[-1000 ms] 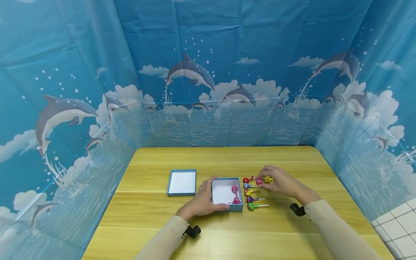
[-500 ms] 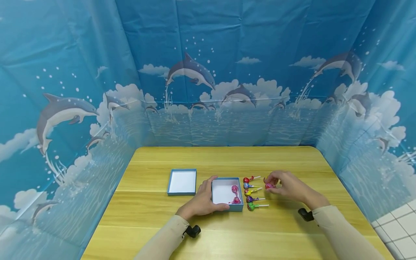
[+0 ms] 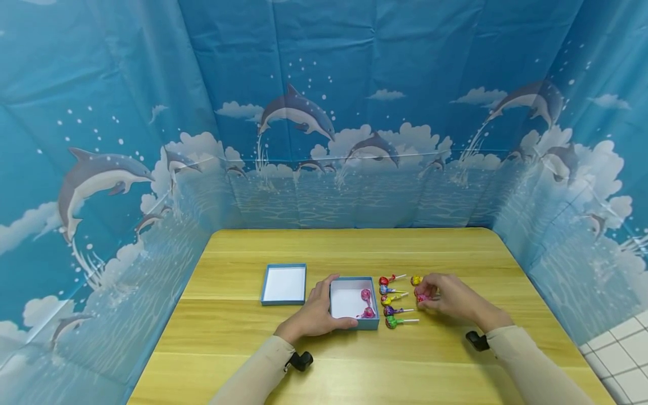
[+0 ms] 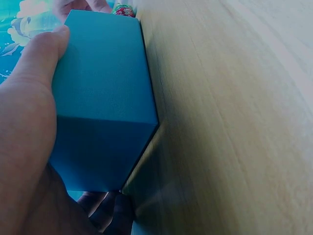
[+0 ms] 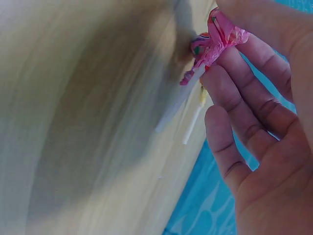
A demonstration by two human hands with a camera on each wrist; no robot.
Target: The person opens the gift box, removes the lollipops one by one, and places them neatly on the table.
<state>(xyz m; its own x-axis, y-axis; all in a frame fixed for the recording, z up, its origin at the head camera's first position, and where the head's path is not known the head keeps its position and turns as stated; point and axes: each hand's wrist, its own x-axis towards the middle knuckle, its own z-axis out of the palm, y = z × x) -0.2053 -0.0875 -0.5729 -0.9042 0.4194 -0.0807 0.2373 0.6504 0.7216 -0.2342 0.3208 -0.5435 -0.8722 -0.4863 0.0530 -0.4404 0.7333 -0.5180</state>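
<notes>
My left hand [image 3: 316,312] grips the open blue box [image 3: 368,324], thumb along its front wall and fingers round the left side. In the left wrist view the box's blue outer walls [image 4: 105,73] fill the middle. Inside the box lie two pink-wrapped lollipops [image 3: 366,294]. To the right, my right hand [image 3: 450,295] pinches a pink lollipop [image 5: 222,36] between thumb and fingertips, low over the table, its white stick pointing away from the palm. Part of that candy is hidden by the fingers. Just behind them lies a yellow lollipop [image 3: 416,279], its stick partly covered.
Between box and right hand runs a column of lollipops: red [image 3: 383,280], blue [image 3: 383,289], yellow [image 3: 386,301], purple [image 3: 388,310] and green [image 3: 391,322]. A blue-rimmed lid [image 3: 284,284] lies left of the box. A dolphin-print curtain [image 3: 324,197] borders the wooden table [image 3: 354,247].
My right hand has moved right and slightly nearer with the pink lollipop, away from the column, uncovering the stick of the red one. The left hand and box have stayed put.
</notes>
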